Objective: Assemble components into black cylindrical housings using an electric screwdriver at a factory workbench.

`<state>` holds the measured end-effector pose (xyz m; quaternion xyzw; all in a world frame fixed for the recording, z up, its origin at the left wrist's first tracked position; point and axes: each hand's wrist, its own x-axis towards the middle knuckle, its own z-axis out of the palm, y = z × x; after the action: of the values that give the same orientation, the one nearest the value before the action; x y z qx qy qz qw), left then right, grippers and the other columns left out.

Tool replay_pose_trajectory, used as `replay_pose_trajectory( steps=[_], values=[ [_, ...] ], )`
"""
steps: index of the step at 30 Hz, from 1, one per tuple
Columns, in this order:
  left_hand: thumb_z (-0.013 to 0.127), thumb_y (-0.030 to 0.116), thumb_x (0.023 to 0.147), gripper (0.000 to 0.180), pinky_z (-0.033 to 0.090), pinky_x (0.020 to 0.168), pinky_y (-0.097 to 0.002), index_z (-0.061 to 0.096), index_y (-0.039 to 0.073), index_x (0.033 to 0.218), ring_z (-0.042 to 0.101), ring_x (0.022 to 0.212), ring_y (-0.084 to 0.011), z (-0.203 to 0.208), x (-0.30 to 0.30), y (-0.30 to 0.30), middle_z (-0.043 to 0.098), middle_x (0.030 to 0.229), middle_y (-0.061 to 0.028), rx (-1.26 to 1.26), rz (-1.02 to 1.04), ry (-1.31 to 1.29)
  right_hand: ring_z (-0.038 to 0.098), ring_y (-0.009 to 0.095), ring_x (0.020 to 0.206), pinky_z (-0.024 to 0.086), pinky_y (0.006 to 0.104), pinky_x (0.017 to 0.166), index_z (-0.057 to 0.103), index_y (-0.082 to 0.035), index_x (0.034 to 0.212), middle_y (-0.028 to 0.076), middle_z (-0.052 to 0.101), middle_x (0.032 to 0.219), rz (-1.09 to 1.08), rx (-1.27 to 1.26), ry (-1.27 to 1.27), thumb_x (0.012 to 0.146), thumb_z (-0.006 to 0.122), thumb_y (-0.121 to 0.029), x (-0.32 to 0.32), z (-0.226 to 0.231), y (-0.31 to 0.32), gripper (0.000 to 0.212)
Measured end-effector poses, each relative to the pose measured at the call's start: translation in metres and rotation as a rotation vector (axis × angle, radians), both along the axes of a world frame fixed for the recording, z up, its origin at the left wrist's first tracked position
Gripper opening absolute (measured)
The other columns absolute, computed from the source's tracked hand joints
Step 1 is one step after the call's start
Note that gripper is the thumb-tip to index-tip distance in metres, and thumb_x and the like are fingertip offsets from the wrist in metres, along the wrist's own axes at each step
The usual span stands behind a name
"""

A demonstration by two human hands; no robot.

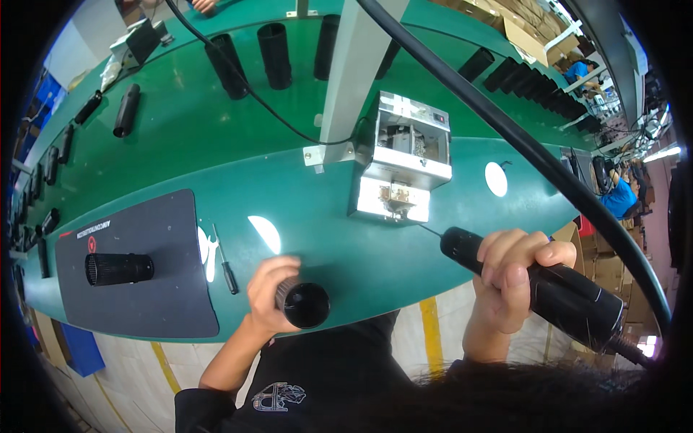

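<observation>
My left hand (268, 290) is wrapped round a black cylindrical housing (307, 304) at the table's near edge, its round end facing up toward me. In my right hand (509, 278) is a black electric screwdriver (577, 303), its thin bit pointing left at the metal screw feeder (404, 159). The bit's tip is close to the feeder's front block; whether they touch I cannot tell. Left of my left hand lies a small screwdriver (229, 276) with a black handle. Another black cylinder with a perforated end (119, 268) rests on the dark mat.
The dark mat (144, 310) covers the table's left part. Several black tubes (274, 56) stand along the green conveyor behind, with more at far left and right. A pale metal post (346, 86) rises behind the feeder. A thick black cable (505, 130) crosses the upper right.
</observation>
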<state>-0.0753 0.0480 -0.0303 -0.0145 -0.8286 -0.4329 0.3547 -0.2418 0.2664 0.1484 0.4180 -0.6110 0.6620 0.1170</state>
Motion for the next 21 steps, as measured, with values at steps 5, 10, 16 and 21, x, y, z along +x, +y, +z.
replay_pose_trajectory(
  steps=[5,10,16,21],
  values=[
    [0.088,0.013,0.065,0.052,0.058,0.083,-0.0431,0.058,0.000,0.106,0.072,0.086,-0.0324,0.005,-0.018,0.002,0.072,0.099,-0.0180,-0.043,-0.053,0.065,0.049,0.014,0.059,0.044,0.0342,0.063,0.044,-0.010,0.118,0.002,0.048,0.076,0.004,-0.054,-0.003,0.092,0.060,-0.006,-0.005,-0.003,0.001,0.031],
    [0.088,0.013,0.064,0.052,0.058,0.083,-0.0415,0.058,0.000,0.105,0.072,0.085,-0.0325,0.004,-0.021,0.003,0.073,0.095,-0.0160,-0.048,-0.052,0.049,0.049,0.015,0.058,0.044,0.0340,0.063,0.044,-0.009,0.118,0.002,0.049,0.074,0.054,-0.105,-0.086,0.091,0.059,-0.003,-0.007,0.002,-0.006,0.031],
    [0.088,0.012,0.063,0.053,0.057,0.078,-0.0387,0.058,0.000,0.105,0.071,0.083,-0.0315,0.002,-0.021,0.004,0.072,0.095,-0.0160,-0.029,-0.066,0.076,0.049,0.014,0.060,0.044,0.0337,0.064,0.043,-0.009,0.118,0.003,0.048,0.077,0.077,-0.108,-0.039,0.092,0.054,-0.003,-0.003,0.004,0.000,0.029],
    [0.088,0.012,0.063,0.054,0.057,0.075,-0.0381,0.058,-0.001,0.105,0.071,0.083,-0.0314,0.002,-0.020,0.002,0.072,0.094,-0.0167,-0.030,-0.052,0.060,0.049,0.015,0.060,0.045,0.0339,0.065,0.043,-0.009,0.118,0.004,0.049,0.077,0.095,-0.081,-0.046,0.093,0.055,-0.003,-0.008,0.004,-0.009,0.029]
  ],
)
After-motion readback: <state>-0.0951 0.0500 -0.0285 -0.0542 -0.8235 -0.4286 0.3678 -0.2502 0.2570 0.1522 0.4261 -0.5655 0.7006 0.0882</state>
